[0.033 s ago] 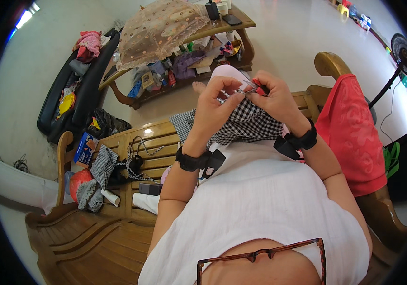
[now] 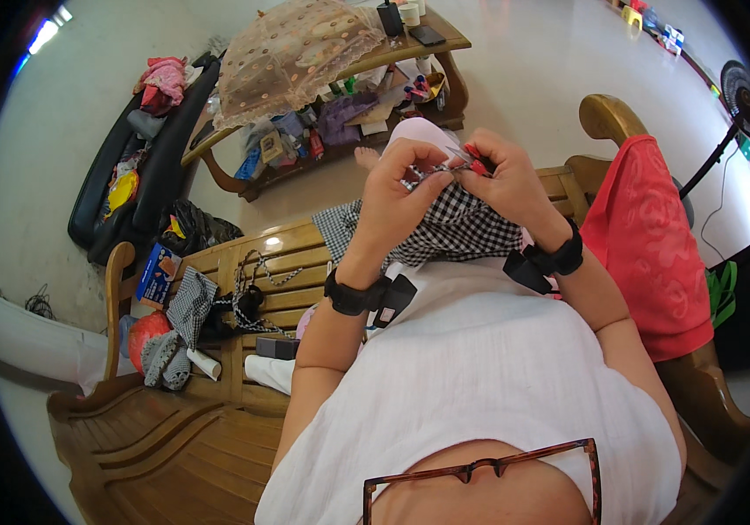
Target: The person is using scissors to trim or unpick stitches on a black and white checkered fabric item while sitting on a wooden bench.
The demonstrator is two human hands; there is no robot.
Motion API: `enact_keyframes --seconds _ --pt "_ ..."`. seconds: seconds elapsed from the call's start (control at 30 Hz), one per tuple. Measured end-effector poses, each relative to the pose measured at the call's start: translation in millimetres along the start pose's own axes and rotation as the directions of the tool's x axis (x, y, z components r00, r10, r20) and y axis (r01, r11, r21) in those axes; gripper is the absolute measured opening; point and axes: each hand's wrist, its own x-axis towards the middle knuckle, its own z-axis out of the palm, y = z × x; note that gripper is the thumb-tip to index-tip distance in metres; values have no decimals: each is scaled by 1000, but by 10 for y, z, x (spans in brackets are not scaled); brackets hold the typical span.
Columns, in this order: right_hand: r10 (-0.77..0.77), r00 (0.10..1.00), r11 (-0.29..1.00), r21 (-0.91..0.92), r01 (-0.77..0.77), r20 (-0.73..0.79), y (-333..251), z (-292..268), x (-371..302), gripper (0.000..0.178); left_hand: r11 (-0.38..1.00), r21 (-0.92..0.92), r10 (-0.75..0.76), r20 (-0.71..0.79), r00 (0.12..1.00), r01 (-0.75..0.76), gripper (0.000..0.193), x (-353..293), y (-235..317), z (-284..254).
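Observation:
Over my lap lies a black-and-white checked cloth point(image 2: 480, 223), spread below both hands. My left hand point(image 2: 401, 188) is closed, with thumb and forefinger pinching a narrow, gathered checked piece point(image 2: 417, 175). Close beside it, my right hand point(image 2: 515, 179) is closed around a small red-handled tool point(image 2: 477, 159). The tool's end reaches the checked piece between the hands. Its exact kind is hidden by my fingers.
I sit on a wooden slatted bench point(image 2: 283, 238). To my left lie a checked cord point(image 2: 239, 297), a blue box point(image 2: 158, 273) and cloth scraps. Red fabric point(image 2: 651, 254) covers the right armrest. A cluttered low table point(image 2: 366, 61) stands ahead; a fan point(image 2: 742, 101) stands right.

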Motion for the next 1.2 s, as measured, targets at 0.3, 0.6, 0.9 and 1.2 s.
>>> enact_keyframes --seconds 0.3,0.6,0.9,1.2 --pt "124 992 980 154 -127 27 126 -9 -51 18 958 -154 -241 17 970 240 7 -21 -142 51" --pt "394 886 768 441 -464 246 182 -106 -105 14 917 -330 -279 -126 952 225 5 5 -179 55" --pt "398 885 745 479 -465 241 211 -102 -116 18 923 343 200 -37 979 -175 12 -3 64 183" --pt "397 883 751 465 -469 249 232 -97 -126 18 826 499 321 -39 946 -260 10 60 -29 196"
